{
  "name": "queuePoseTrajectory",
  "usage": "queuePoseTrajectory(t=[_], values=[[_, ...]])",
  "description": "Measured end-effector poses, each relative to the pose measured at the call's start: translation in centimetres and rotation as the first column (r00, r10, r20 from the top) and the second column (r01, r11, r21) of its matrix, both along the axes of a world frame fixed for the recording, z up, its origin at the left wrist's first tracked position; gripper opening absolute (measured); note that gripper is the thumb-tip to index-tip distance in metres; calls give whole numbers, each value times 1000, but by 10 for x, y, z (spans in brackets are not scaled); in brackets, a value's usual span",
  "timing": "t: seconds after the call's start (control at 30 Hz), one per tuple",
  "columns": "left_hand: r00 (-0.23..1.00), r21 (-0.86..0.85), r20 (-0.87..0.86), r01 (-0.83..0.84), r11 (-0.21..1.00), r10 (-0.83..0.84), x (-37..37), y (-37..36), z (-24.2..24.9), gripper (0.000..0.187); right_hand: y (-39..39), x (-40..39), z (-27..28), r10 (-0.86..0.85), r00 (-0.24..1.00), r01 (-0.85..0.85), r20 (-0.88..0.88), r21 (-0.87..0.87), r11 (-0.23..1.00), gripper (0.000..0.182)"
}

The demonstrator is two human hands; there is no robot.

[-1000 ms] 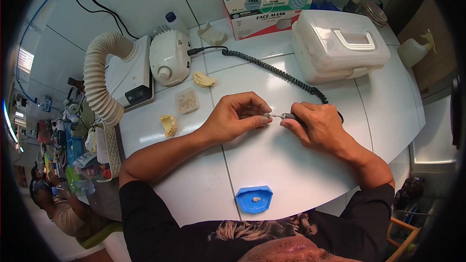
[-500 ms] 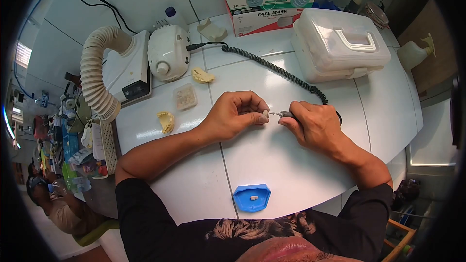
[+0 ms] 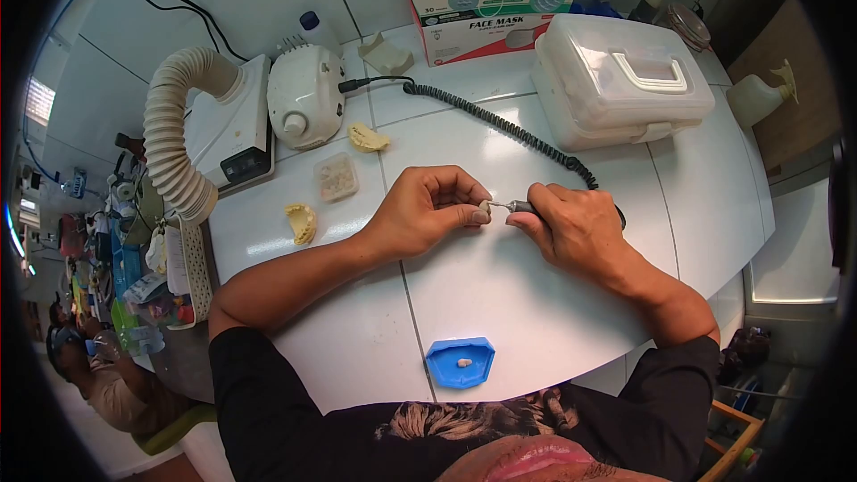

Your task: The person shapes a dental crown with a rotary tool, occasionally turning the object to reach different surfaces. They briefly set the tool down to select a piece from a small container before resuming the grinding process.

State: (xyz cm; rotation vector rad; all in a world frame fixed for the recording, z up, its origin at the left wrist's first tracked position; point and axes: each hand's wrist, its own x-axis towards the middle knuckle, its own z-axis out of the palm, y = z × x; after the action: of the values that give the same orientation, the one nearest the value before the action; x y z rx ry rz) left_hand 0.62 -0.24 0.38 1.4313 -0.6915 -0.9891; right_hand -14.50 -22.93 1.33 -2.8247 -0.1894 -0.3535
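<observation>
My left hand [image 3: 435,211] pinches a small off-white, tooth-like piece [image 3: 486,208] between thumb and fingertips. My right hand [image 3: 578,228] is wrapped round a rotary handpiece [image 3: 519,206]; its thin bur points left and meets the piece, though contact is too small to be sure of. A black coiled cord [image 3: 500,114] runs from the handpiece to a white control unit [image 3: 305,98]. Left of my hands lie two yellowish dental casts, one upper [image 3: 368,137] and one lower [image 3: 302,224], with a small clear box [image 3: 322,186] of pale bits between them.
Near my body sits a blue dish [image 3: 432,364] with a small pale piece [image 3: 464,362]. A white hose [image 3: 168,125] arches at the left. Face mask boxes [image 3: 482,36] and a translucent case [image 3: 616,80] stand behind. Another person [image 3: 125,388] sits far left.
The bur's angle against the tooth-like piece has shifted slightly, and the piece looks turned a little in my left fingers. The whole view has drifted slightly.
</observation>
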Motion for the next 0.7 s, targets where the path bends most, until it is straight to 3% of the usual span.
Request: queuePoseTrajectory(t=[0.7], values=[[1000, 2, -21, -17, 1000, 17, 1, 0, -2, 14, 0, -1, 2, 12, 1000, -12, -16, -4, 1000, 47]])
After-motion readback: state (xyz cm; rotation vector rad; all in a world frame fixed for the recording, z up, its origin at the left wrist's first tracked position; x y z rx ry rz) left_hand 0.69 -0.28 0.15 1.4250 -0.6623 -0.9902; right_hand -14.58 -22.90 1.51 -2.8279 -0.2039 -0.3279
